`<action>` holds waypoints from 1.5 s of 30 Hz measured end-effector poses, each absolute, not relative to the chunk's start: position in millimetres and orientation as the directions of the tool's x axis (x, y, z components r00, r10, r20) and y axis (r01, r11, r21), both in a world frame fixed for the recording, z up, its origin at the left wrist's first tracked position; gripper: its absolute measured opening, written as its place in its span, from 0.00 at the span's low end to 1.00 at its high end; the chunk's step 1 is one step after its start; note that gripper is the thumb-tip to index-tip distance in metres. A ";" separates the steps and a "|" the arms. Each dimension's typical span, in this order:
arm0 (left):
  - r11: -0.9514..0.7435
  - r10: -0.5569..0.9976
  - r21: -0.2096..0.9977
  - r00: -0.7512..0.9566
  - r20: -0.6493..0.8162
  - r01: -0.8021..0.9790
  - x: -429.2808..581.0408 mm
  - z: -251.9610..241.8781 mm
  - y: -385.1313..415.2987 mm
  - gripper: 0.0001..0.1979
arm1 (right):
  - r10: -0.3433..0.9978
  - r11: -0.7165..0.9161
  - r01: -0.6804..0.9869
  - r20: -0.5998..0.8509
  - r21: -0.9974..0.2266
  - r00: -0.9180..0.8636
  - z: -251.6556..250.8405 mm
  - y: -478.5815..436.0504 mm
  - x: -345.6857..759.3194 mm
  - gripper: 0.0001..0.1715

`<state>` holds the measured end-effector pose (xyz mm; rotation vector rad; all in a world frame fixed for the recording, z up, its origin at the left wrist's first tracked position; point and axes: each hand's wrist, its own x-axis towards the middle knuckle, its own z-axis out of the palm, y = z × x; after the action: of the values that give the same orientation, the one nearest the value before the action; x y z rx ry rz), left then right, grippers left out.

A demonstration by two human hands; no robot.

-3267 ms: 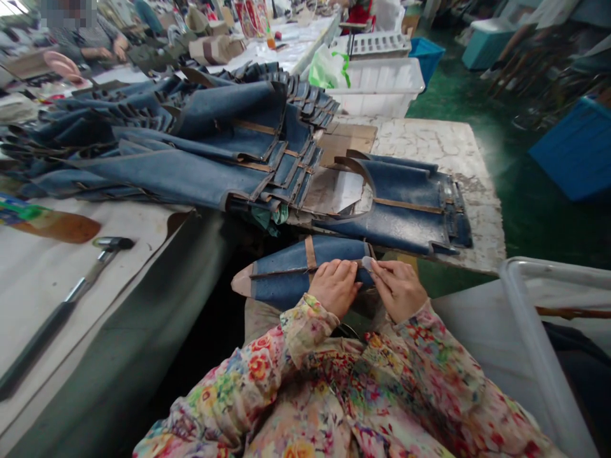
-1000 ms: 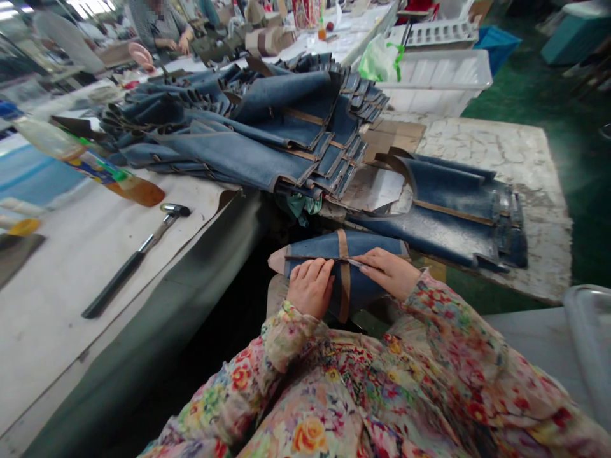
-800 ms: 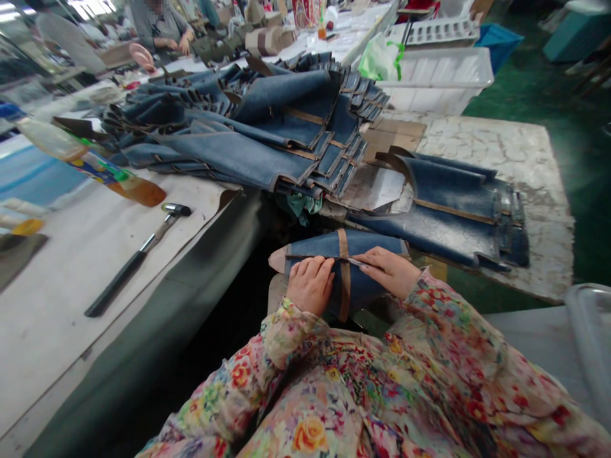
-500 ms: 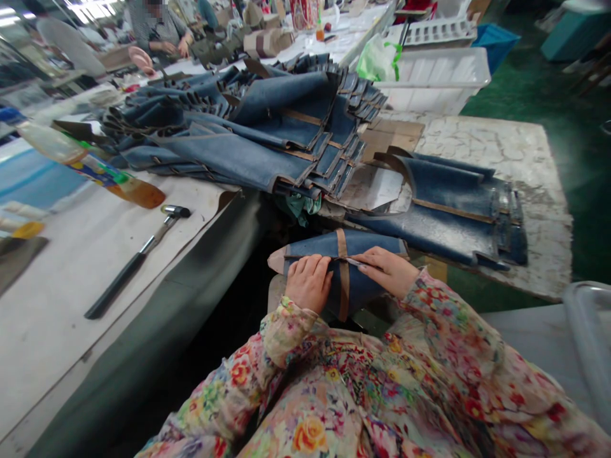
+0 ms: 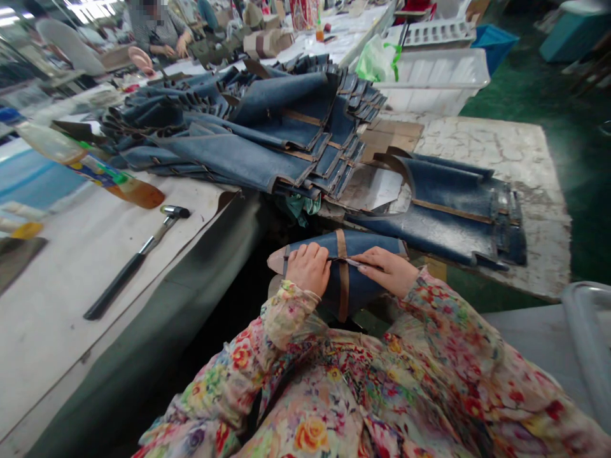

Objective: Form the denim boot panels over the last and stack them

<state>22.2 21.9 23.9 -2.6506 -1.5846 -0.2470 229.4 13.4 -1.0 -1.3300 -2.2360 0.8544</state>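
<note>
A blue leather piece (image 5: 370, 242) with a tan strip (image 5: 344, 289) across it lies over a form with a pale, pointed left end (image 5: 276, 259), in front of my body. A seam runs lengthwise along its middle. My left hand (image 5: 308, 270) is closed on the seam edge left of the strip, fingers bent and side by side. To the right of the strip, my right hand (image 5: 389, 271) pinches the same edge between thumb and fingers. The fingertips hide part of the edge, and I cannot tell whether a small tool is in them.
Blue leather pieces are heaped (image 5: 229, 133) ahead, with several more stacked (image 5: 451, 203) on the worn board (image 5: 506, 143) at right. A hammer (image 5: 138, 261) and a bottle of amber liquid (image 5: 138, 191) lie on the left table. A white crate (image 5: 429, 76) stands behind. Another person (image 5: 155, 32) works far left.
My left hand has shifted slightly up and its wrist has turned a little. My right hand and the leather piece stay almost in place.
</note>
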 end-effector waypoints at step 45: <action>-0.702 0.699 0.127 0.643 0.314 0.701 20.7 -2.6 10.2 0.13 | 0.893 0.445 0.812 0.252 -0.378 -0.372 -7.1 5.6 203.3 0.17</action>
<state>20.7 10.2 -2.6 -2.8412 -1.2104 -0.5385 203.3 5.6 -7.1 -1.4380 -2.2835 0.2647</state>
